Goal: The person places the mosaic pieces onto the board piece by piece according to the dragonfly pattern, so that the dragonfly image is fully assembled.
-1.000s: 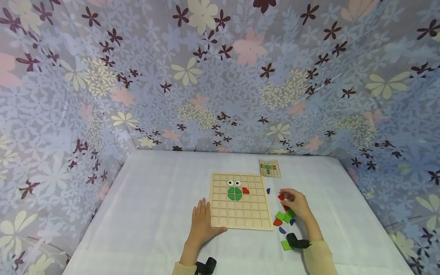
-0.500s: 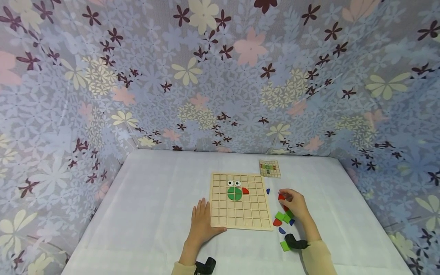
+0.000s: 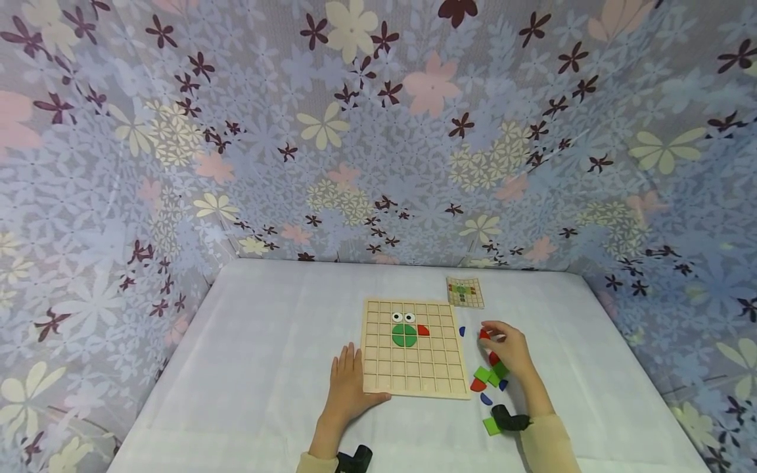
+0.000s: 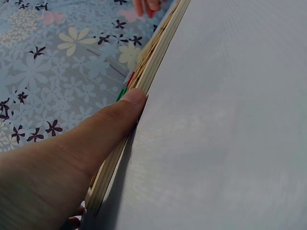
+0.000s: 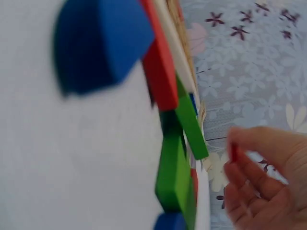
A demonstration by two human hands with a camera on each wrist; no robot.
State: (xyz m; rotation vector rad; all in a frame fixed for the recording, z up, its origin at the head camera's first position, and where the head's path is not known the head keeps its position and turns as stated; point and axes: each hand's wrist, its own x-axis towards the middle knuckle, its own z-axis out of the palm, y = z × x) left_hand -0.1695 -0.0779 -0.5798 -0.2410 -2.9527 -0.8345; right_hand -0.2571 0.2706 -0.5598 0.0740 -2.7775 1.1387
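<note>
My left hand (image 3: 345,387) lies at the lower left corner of a wooden grid board (image 3: 390,374). Its fingers stretch straight along the left side, and the thumb (image 4: 108,122) presses the front edge. On the board sit two googly-eye discs (image 3: 403,317), a green circle (image 3: 405,336) made of quarter pieces, and a red quarter piece (image 3: 422,330). Right of the board, my right hand (image 3: 513,351) pinches a small red piece (image 5: 233,152) between thumb and fingers. Part of that piece is hidden by the fingertips.
Under the right hand lie green squares (image 3: 483,374), red quarter pieces (image 3: 478,385) and blue half-discs (image 3: 486,399). A pattern card (image 3: 465,292) lies behind the board's right corner. Floral cloth (image 3: 319,197) surrounds the white table (image 3: 266,341).
My right hand has shifted slightly away from the pile with the red piece, and more of another red piece shows below it. The left hand has stayed in place.
</note>
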